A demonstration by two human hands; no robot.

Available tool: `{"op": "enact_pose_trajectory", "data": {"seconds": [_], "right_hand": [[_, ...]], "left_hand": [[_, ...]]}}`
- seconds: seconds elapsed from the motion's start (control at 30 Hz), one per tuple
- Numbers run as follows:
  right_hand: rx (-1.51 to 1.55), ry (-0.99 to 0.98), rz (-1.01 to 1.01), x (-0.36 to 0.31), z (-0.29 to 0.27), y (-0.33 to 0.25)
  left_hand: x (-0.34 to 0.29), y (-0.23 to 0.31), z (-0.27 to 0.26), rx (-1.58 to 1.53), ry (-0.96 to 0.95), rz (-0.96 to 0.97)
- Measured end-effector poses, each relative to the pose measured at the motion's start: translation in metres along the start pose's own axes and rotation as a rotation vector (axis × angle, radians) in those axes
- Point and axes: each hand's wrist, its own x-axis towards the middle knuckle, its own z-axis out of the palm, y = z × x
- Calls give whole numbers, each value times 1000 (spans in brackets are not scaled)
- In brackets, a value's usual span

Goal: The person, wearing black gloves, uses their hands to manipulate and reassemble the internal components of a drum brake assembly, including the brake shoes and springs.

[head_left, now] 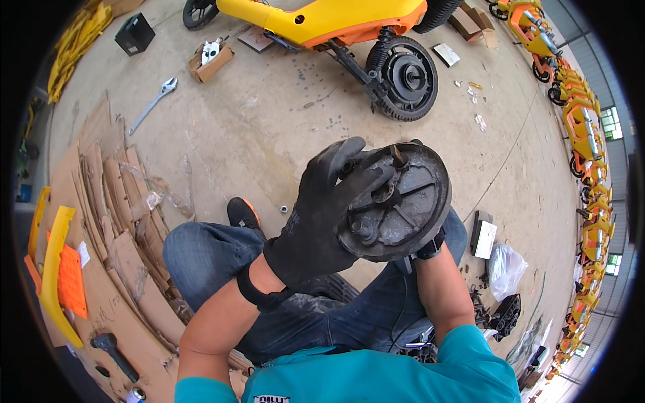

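I hold a round dark metal brake plate (410, 208), dirty and ribbed, up in front of me above my knees. My left hand (322, 215), in a black glove, grips its left side with the fingers spread over the face. My right hand (430, 248) is mostly hidden behind the plate's lower right edge; only a bit of black glove shows there, supporting the plate from behind.
A yellow and orange scooter (322, 20) lies on the concrete floor ahead, its rear wheel (406, 77) toward me. A wrench (153, 102) and a small cardboard box (211, 59) lie at far left. Flattened cardboard (114, 221) is on my left; small parts and a plastic bag (504, 269) on my right.
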Motion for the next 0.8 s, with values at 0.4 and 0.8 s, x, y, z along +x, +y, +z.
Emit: {"op": "enact_pose_trajectory", "data": {"seconds": [0.4, 0.8], "right_hand": [[-43, 103, 1, -13, -31, 9], [-906, 6, -244, 2, -11, 14]], "left_hand": [[-1, -3, -3, -48, -39, -10], [-2, -8, 4, -416, 45, -245]]}}
